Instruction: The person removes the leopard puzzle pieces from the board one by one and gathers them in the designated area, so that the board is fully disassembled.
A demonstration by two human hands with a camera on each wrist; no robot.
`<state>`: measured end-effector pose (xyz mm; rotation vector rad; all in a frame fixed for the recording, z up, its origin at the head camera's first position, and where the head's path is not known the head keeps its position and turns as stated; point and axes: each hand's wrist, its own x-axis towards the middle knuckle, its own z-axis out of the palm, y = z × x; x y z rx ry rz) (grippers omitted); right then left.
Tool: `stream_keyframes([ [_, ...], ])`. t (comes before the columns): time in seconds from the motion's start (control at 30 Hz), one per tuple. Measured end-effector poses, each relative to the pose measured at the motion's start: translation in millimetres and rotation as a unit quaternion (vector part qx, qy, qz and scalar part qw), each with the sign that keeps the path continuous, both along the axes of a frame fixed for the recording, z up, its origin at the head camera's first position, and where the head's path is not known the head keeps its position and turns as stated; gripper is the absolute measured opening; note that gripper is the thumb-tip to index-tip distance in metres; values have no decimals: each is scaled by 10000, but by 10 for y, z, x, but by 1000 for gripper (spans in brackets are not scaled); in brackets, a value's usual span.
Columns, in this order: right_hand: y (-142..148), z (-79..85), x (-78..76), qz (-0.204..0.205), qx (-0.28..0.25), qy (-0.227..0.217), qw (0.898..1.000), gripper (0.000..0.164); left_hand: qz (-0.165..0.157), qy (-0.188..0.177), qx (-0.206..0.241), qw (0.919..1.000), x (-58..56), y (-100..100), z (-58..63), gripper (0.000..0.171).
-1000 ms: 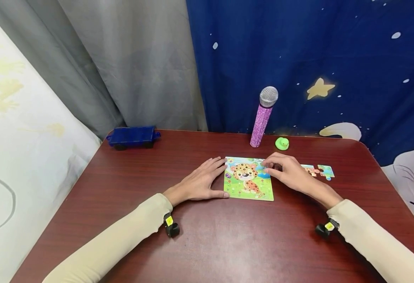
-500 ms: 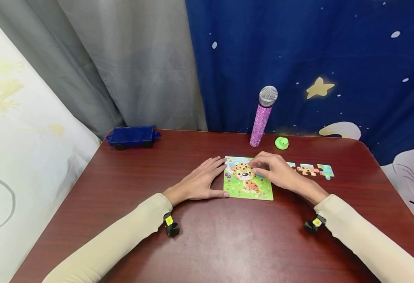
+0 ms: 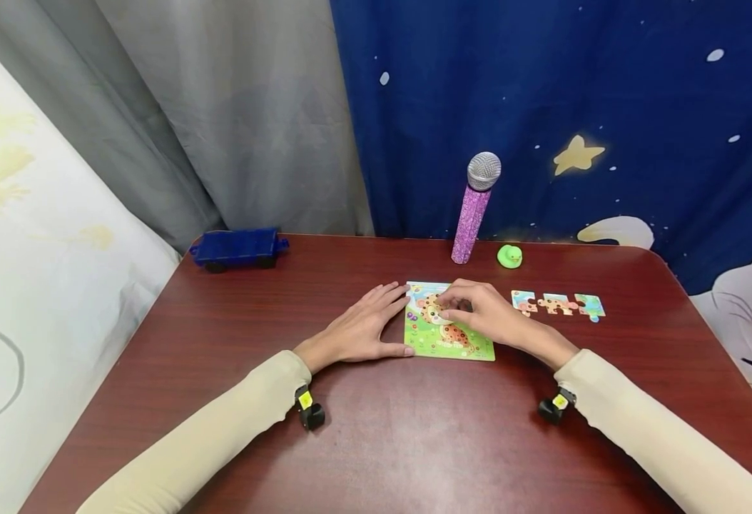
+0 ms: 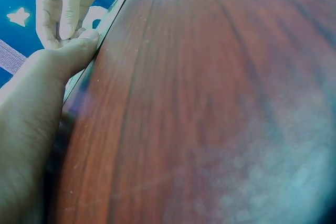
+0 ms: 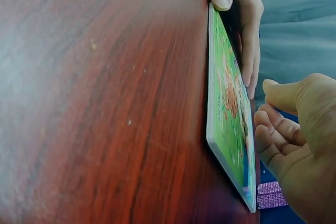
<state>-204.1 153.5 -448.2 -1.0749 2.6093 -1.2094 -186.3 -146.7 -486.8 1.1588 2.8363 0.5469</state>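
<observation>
My left hand (image 3: 371, 328) lies with spread fingers along the left side of a square leopard jigsaw puzzle (image 3: 429, 348), its thumb at the near left corner. Over the cub's head is my right hand (image 3: 481, 312), its fingers bent and its thumb apart from them; nothing shows between them. In the right wrist view that hand (image 5: 302, 129) hovers just off the puzzle (image 5: 226, 98). Three loose jigsaw pieces lie in a row to the right: a left one (image 3: 524, 303), a spotted middle one (image 3: 557, 305) and a blue-green one (image 3: 589, 305).
A glittery purple microphone (image 3: 471, 221) stands behind the puzzle, beside a small green rubber duck (image 3: 509, 256). At the back left corner sits a blue toy wagon (image 3: 240, 249). Curtains (image 3: 273, 121) hang behind the dark red wooden table (image 3: 376, 435).
My right hand has moved left across the puzzle, from its upper right part to the cub's face, uncovering the loose pieces. My left hand stays in place.
</observation>
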Motion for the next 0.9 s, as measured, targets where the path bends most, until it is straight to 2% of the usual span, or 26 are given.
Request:
stream_keyframes([
  [0.27, -40, -15, -7, -10, 164, -341, 9993, 18, 16, -29, -22, 10000, 6, 4, 13, 105],
  [0.53, -43, -39, -56, -35, 302, -844, 9960, 26, 50, -105, 15, 9999, 13, 9, 23, 106],
  [0.9, -41, -91, -88, -76, 238, -1061, 9940, 34, 72, -99, 5, 9999, -2, 14, 8, 106],
])
